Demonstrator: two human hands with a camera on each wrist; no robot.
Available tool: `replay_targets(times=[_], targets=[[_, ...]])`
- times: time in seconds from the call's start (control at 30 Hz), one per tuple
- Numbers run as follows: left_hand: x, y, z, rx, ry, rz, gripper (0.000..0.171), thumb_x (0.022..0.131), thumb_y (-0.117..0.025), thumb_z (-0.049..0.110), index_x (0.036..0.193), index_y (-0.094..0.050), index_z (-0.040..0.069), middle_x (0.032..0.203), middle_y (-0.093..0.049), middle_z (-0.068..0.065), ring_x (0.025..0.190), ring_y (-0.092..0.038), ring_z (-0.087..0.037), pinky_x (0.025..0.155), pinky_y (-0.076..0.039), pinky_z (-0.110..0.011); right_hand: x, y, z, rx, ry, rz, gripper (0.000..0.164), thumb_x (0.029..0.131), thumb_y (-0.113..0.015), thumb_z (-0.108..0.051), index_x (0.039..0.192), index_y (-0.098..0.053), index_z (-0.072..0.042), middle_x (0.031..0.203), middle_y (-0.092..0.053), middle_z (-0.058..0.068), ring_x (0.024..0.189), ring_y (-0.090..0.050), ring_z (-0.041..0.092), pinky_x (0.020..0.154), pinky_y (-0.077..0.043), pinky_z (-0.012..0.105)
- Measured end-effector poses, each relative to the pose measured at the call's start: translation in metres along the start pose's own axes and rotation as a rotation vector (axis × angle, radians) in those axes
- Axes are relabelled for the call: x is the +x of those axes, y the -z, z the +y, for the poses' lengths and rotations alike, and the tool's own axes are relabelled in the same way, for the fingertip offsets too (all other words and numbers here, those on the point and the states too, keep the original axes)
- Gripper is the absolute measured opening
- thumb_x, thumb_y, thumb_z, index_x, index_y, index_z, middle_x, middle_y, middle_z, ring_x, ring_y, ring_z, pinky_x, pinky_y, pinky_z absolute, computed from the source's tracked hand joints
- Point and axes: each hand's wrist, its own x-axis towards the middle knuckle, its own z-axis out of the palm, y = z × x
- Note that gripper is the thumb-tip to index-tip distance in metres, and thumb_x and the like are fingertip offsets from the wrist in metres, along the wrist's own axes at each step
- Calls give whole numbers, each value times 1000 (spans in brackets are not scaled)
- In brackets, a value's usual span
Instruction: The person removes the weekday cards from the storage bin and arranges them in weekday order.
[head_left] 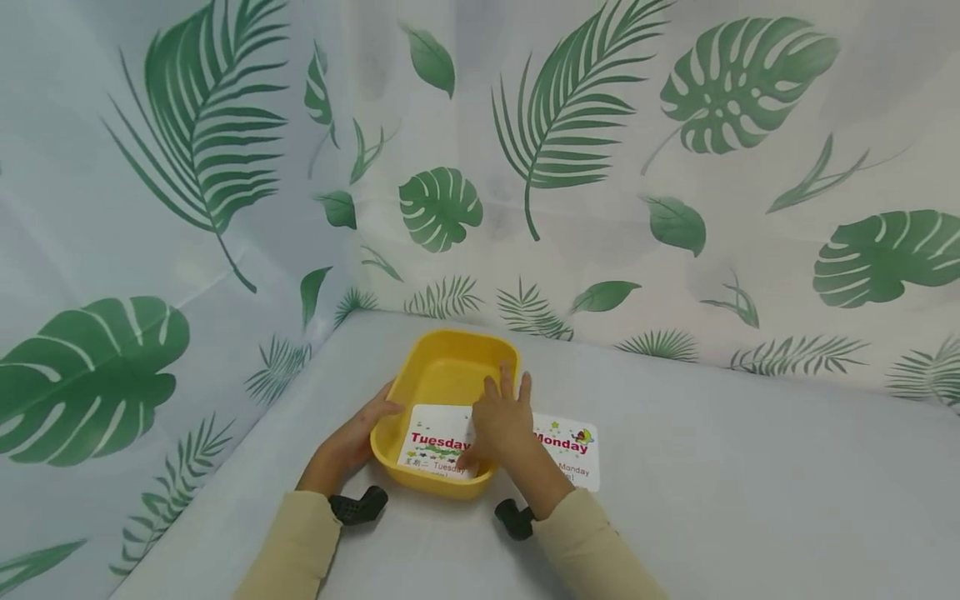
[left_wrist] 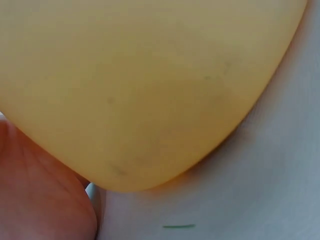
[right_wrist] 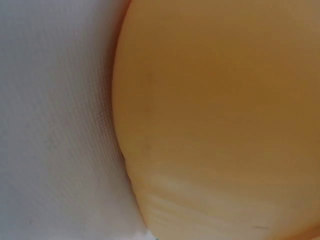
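A yellow plastic basin (head_left: 442,379) with rounded corners stands on the white cloth in the head view. My left hand (head_left: 352,437) grips its left side, thumb over the rim and the other fingers outside, mostly hidden. A white card printed "Tuesday" (head_left: 435,440) lies in the near end of the basin. Over the right rim is my right hand (head_left: 501,425), its fingers spread forward and the thumb at the card's lower right part. A "Monday" card (head_left: 573,450) lies to the right of the basin, partly behind the right hand. Both wrist views show mostly the basin's outer wall (left_wrist: 150,100).
White cloth (head_left: 720,492) covers the table. Hanging sheets with green leaf prints (head_left: 450,208) stand along the back and the left. A black wrist device (head_left: 360,506) is at the left wrist, another black device (head_left: 514,518) at the right.
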Motion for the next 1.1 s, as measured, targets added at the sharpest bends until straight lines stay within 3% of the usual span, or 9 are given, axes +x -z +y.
replay_targets(times=[0.13,0.23,0.47,0.63,0.8,0.97,1.03,1.1], targets=[[2,-6,-2,1,6,-8,69,85,-40,23,147,-11,22,144,-33,-10,121,-38,-24,106,-30,-42,-1,-5,3,-91,38,3,77,55,-70,-66,111,-65,-14,120,-58,5,129,-33,29,109,-11,55],[7,-7,0,-16,-15,-37,68,86,-39,23,147,-10,22,144,-32,-11,122,-37,-25,107,-29,-42,0,-4,7,-96,40,29,76,53,-71,-67,108,-65,-14,105,-63,2,112,-45,26,107,-14,55],[12,1,8,-13,-31,-64,66,89,-36,26,148,-6,21,146,-27,-11,125,-32,-26,108,-26,-41,7,2,8,-45,45,89,74,54,-74,-61,108,-61,-12,105,-61,4,104,-47,25,107,-15,55],[8,7,4,-1,-11,-72,64,91,-34,27,148,-5,19,146,-27,-13,125,-33,-25,105,-29,-39,8,-2,2,-41,33,32,74,57,-74,-59,112,-60,-12,106,-60,4,106,-47,25,108,-16,53],[5,8,4,35,-2,-101,64,91,-34,30,147,-6,18,145,-28,-14,124,-35,-26,105,-31,-41,13,1,-1,-16,6,-32,72,52,-78,-56,107,-63,-12,93,-57,4,100,-45,25,107,-17,52],[5,5,8,47,-5,-93,64,91,-35,30,147,-7,18,144,-30,-15,121,-38,-26,102,-34,-38,19,6,2,-10,-37,-17,77,49,-82,-51,110,-59,-10,97,-56,5,101,-45,25,106,-17,51],[3,3,7,32,-17,-84,64,91,-34,28,148,-4,20,147,-25,-14,125,-34,-28,106,-30,-41,19,5,3,-10,-40,6,81,49,-82,-51,112,-55,-9,100,-58,6,101,-46,25,105,-19,51],[0,2,4,4,-45,-75,66,91,-34,24,148,0,22,152,-13,-11,133,-23,-29,111,-19,-45,16,2,3,1,-32,25,83,50,-82,-52,114,-51,-9,102,-60,6,98,-48,25,103,-22,51]])
